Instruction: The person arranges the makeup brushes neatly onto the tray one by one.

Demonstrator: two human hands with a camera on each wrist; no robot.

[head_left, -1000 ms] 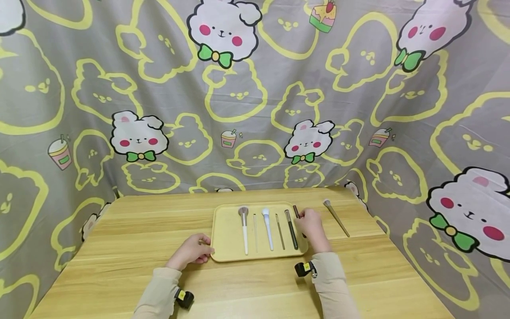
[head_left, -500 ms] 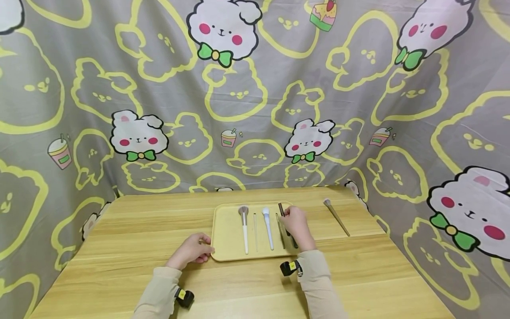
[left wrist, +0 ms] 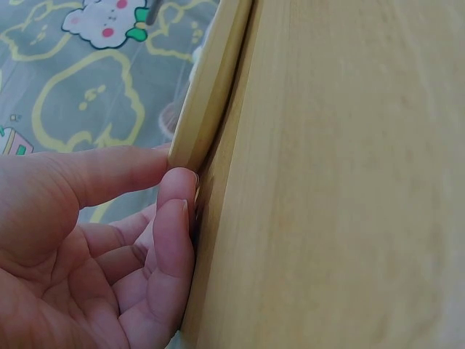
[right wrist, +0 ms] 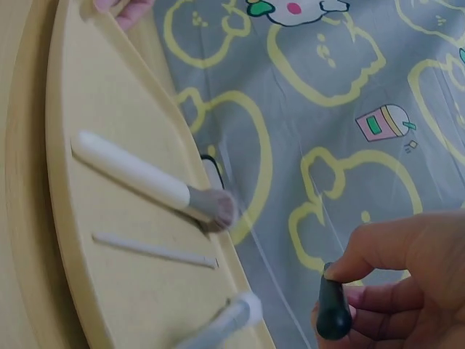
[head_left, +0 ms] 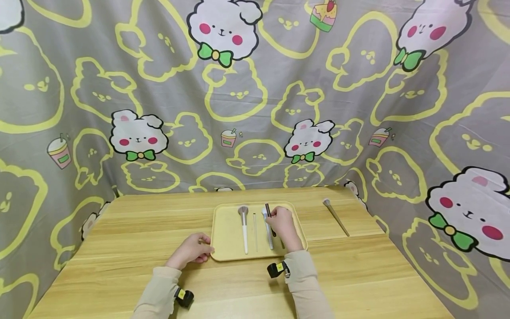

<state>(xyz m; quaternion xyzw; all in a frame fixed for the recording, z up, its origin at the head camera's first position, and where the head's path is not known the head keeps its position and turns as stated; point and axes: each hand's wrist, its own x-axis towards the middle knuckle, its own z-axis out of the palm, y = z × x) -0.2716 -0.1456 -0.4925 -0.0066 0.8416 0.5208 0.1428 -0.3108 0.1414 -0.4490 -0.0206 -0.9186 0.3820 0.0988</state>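
My left hand pinches the left rim of a yellow tray; the left wrist view shows thumb and fingertips at its edge. My right hand, over the tray's right half, grips a slim dark makeup brush between thumb and fingers. Its rounded dark end faces the right wrist camera. On the tray lie a large white-handled brush, a thin pale brush and a pale blue brush, which the held one overlaps in the head view. My right hand hides other brushes there.
A brown-handled brush lies on the wooden table right of the tray. A grey patterned cloth hangs behind and along both sides of the table.
My right hand has moved left across the tray with the dark makeup brush, from the right rim to above the pale blue brush. My left hand stays at the tray's left rim.
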